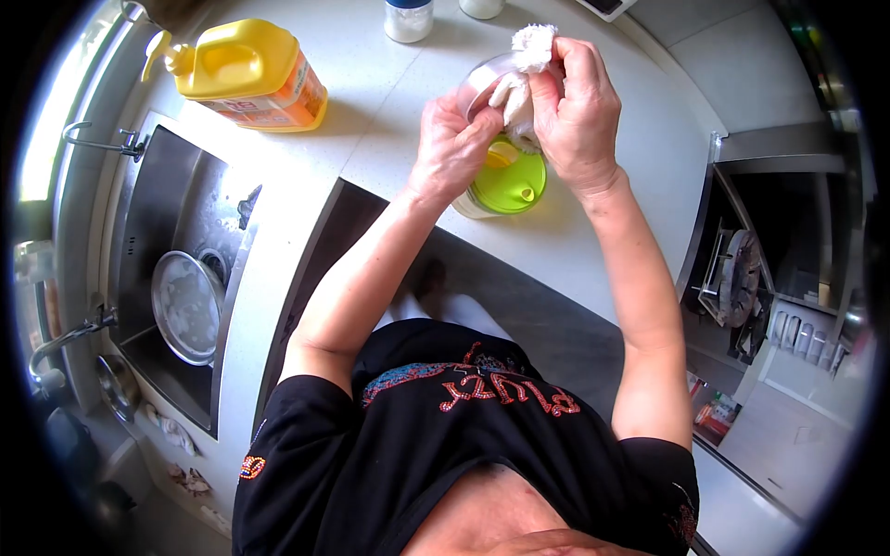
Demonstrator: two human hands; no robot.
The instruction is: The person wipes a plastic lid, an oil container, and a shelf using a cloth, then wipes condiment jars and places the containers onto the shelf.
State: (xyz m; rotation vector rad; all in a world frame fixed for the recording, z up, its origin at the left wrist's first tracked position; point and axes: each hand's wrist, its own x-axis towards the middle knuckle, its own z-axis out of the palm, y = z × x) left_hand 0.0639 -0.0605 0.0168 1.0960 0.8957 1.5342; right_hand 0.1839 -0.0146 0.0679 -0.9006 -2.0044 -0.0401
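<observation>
My left hand [454, 139] is closed on the rim of a clear, rounded container [482, 82]. Bunched white cloth [534, 46] is pinched in my right hand [579, 116], and part of it hangs down by the container's side, near my left fingertips. Just below both hands, a jar with a bright green lid [514, 185] stands on the white counter [371, 102]. A yellow piece shows at the lid's upper edge, partly hidden by my left hand.
A large yellow pump bottle [250, 74] stands on the counter at upper left. The sink [209, 199] at left holds a round metal pan [187, 306]. A blue-lidded jar [409, 20] is at the top. An open cabinet with a dish rack [739, 278] is at right.
</observation>
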